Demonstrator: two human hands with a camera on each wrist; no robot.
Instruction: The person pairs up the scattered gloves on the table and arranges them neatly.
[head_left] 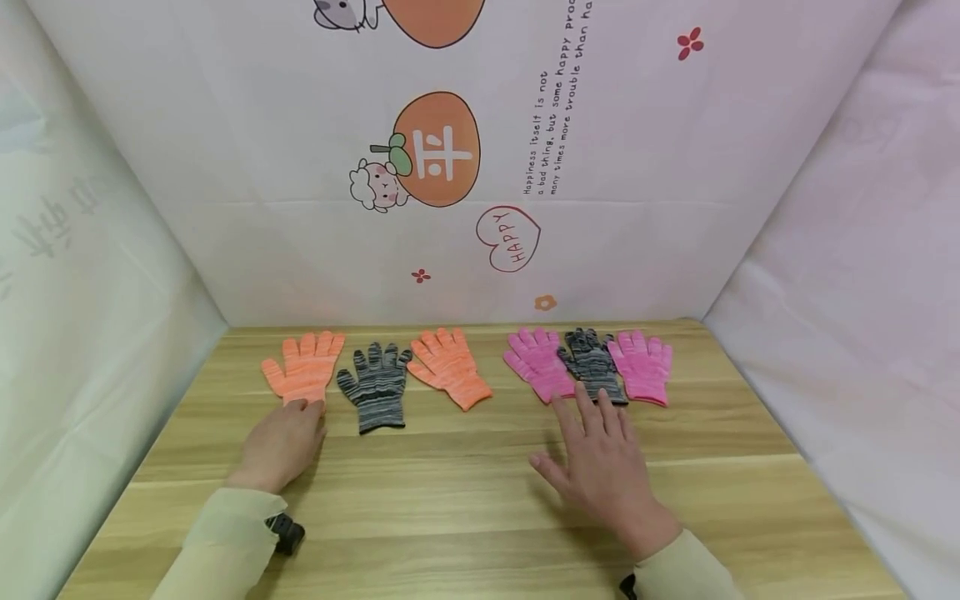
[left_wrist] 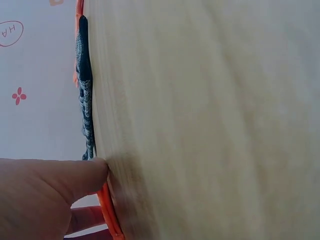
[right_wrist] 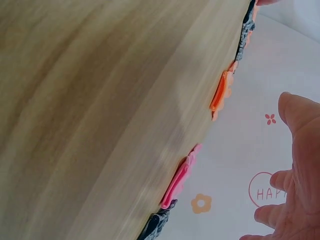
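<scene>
My left hand (head_left: 282,443) pinches the cuff of the leftmost orange glove (head_left: 303,367), whose palm and fingers lie flat on the table. The left wrist view shows its thumb (left_wrist: 87,175) against the orange cuff (left_wrist: 110,215). A grey-black striped glove (head_left: 375,390) lies just right of it, then a second orange glove (head_left: 453,371). Fingers spread, my right hand (head_left: 600,467) hovers near the cuffs of a pink glove (head_left: 538,362) and another grey-black glove (head_left: 592,362). Another pink glove (head_left: 642,367) ends the row and overlaps that grey-black one.
The gloves lie along the back of a wood-grain table (head_left: 450,517). Behind them rises a white printed sheet (head_left: 622,233) with cartoon pictures and lettering. White cloth walls (head_left: 82,292) stand on both sides.
</scene>
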